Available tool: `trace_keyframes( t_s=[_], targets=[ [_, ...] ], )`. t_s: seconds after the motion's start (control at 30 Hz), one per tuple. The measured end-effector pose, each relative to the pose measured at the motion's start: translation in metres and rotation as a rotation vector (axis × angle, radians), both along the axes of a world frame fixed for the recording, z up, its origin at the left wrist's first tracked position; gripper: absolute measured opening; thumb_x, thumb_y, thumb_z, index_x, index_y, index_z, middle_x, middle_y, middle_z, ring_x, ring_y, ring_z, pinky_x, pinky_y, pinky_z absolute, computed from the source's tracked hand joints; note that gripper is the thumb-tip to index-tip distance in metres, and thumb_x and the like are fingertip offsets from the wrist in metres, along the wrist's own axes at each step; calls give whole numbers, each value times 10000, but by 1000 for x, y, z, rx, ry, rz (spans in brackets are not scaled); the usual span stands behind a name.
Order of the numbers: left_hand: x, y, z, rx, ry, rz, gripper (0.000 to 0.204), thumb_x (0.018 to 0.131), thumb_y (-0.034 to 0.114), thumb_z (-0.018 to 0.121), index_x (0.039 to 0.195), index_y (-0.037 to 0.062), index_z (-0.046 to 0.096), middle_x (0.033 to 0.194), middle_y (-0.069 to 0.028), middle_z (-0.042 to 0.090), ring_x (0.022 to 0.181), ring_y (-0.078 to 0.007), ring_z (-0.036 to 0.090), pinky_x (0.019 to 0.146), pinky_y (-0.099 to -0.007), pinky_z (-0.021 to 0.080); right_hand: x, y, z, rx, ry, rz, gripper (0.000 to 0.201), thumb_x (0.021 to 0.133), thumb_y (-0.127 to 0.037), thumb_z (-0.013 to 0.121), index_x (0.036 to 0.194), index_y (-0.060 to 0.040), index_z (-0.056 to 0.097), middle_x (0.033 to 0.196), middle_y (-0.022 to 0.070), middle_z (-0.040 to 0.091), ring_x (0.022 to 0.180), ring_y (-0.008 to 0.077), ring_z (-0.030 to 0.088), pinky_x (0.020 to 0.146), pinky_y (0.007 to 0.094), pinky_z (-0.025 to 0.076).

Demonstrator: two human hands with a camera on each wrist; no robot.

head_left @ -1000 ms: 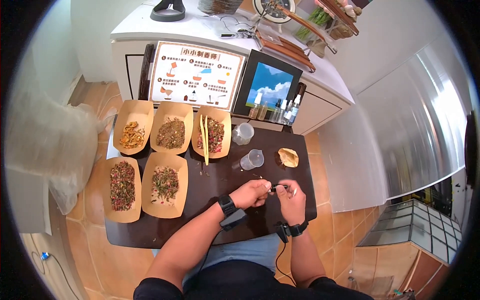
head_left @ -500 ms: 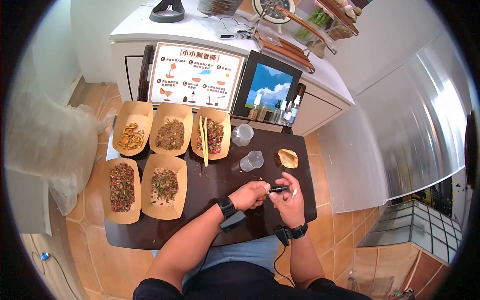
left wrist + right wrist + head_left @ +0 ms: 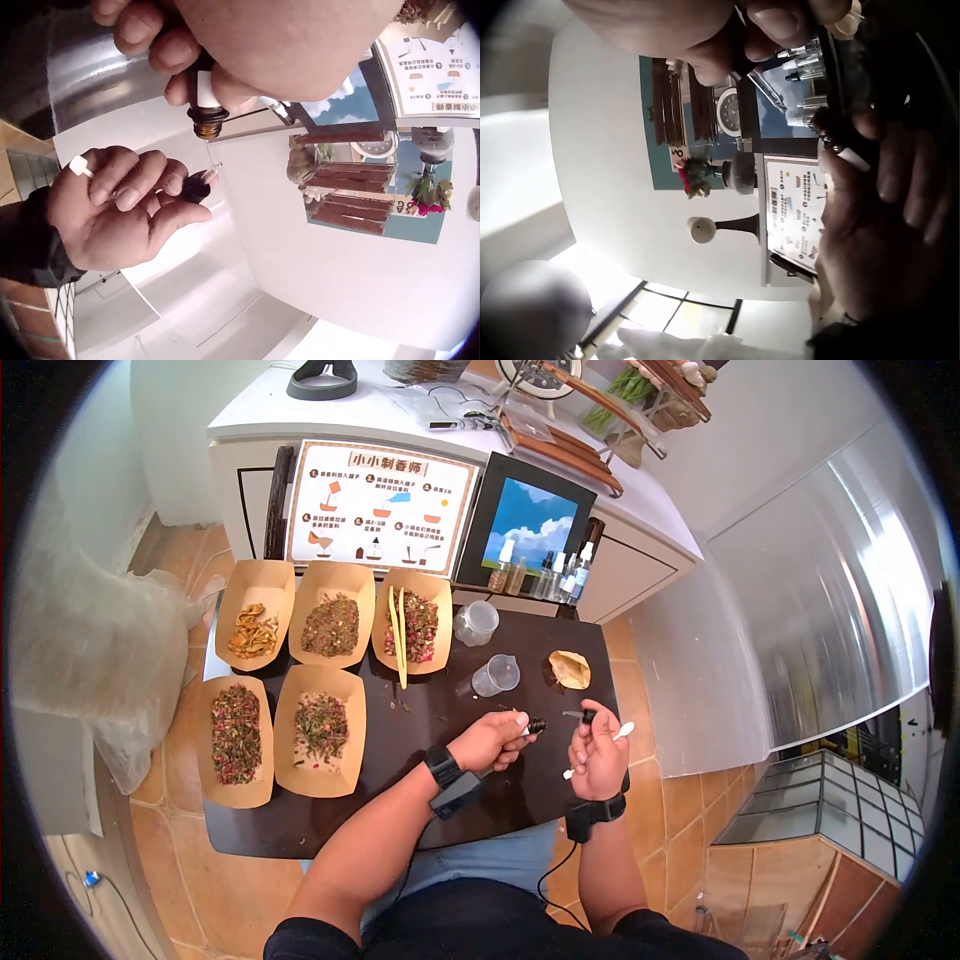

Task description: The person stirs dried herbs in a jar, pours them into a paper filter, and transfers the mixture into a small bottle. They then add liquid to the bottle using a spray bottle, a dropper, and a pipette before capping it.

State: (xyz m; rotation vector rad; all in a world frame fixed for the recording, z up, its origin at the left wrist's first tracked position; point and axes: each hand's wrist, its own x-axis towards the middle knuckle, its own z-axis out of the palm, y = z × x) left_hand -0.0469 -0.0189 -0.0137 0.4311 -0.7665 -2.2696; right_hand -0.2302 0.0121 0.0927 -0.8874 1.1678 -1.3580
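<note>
A small dark amber bottle [image 3: 536,726] with a white label lies in the grip of the left hand [image 3: 490,742], its bare threaded neck pointing right; the left wrist view shows that neck [image 3: 208,124] close up. Thumb and fingertips of the right hand [image 3: 598,758] pinch a black dropper cap [image 3: 588,715], its thin glass pipette pointing toward the bottle, apart from it. A thin white stick with a rounded white end [image 3: 626,729] is also held in the right hand, across the palm. Beyond the hands stand a clear measuring cup [image 3: 496,676] and a clear jar [image 3: 476,623].
Paper trays of dried plant pieces [image 3: 325,730] cover the table's left side, yellow tweezers [image 3: 398,635] lying on one. A tan crumpled piece [image 3: 570,670] lies at the right. Small bottles [image 3: 540,578] line the back edge beside a picture and an instruction sheet [image 3: 380,505].
The black dropper cap has come off the bottle in the right hand, which has moved right and turned palm up. The left hand still grips the bottle, and the head view has shifted slightly.
</note>
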Motion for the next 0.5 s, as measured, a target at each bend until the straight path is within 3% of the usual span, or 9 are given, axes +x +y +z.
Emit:
trace_keyframes(
  t_s=[0.23, 0.5],
  targets=[
    [3, -3, -2, 46, 35, -47, 377, 1105, 393, 474, 989, 46, 563, 689, 48, 389, 552, -79, 368, 494, -258, 311, 2, -27, -2, 81, -245, 93, 382, 1103, -396, 484, 1265, -61, 572, 810, 11, 523, 511, 54, 410, 389, 205, 323],
    [10, -1, 5, 79, 116, -40, 350, 1090, 379, 514, 957, 58, 563, 706, 40, 425, 577, -95, 398, 530, -275, 359, 31, -68, -19, 70, -42, 105, 360, 1097, -409, 496, 1214, -83, 595, 784, 14, 540, 481, 60, 402, 380, 215, 302]
  ],
)
